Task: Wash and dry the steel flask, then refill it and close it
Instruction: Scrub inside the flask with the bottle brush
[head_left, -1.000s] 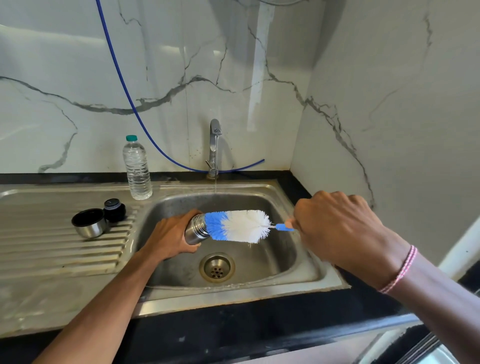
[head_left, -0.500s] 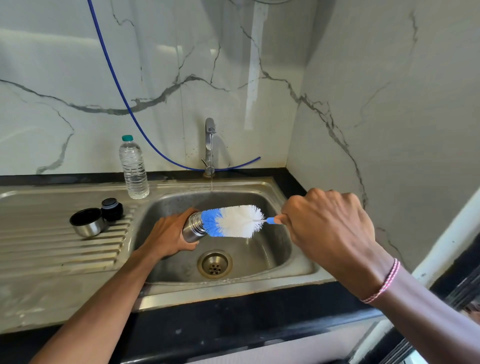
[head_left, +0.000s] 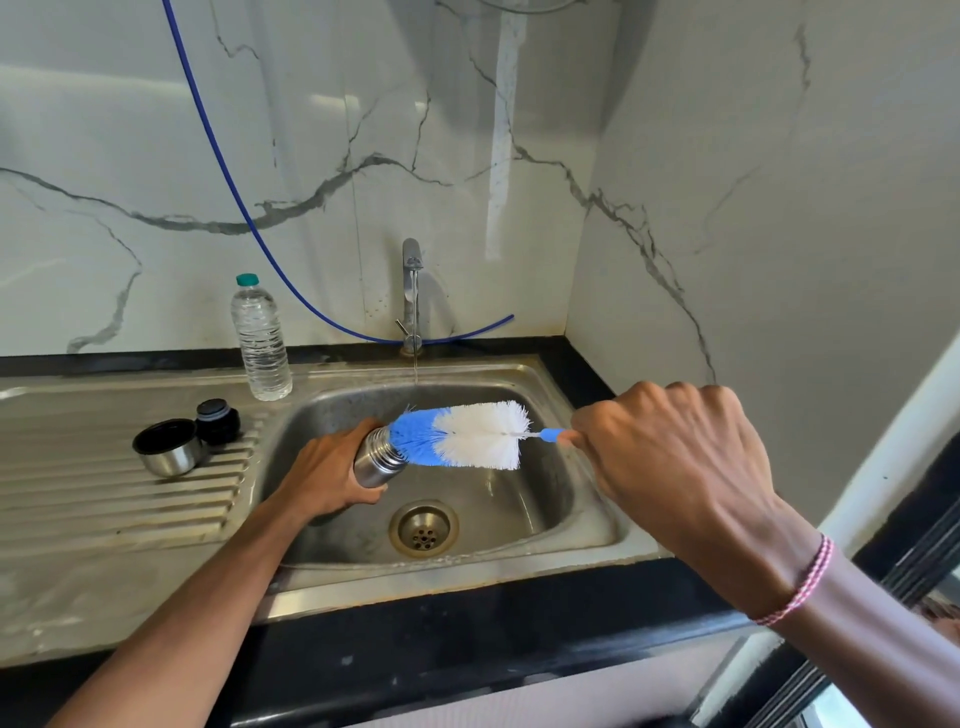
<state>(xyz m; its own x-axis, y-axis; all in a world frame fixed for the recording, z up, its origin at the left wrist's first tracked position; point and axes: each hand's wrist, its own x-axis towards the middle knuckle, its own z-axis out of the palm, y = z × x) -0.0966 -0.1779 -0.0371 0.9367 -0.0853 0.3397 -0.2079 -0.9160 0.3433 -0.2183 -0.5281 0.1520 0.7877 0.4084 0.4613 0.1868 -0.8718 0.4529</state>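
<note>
Sideways over the sink (head_left: 545, 499), left hand (head_left: 324, 475) grips flask (head_left: 376, 460) (right hand (head_left: 670, 462) grips brush (head_left: 467, 436)).

No text, label, brand, number or sign can be read anywhere in view.
</note>
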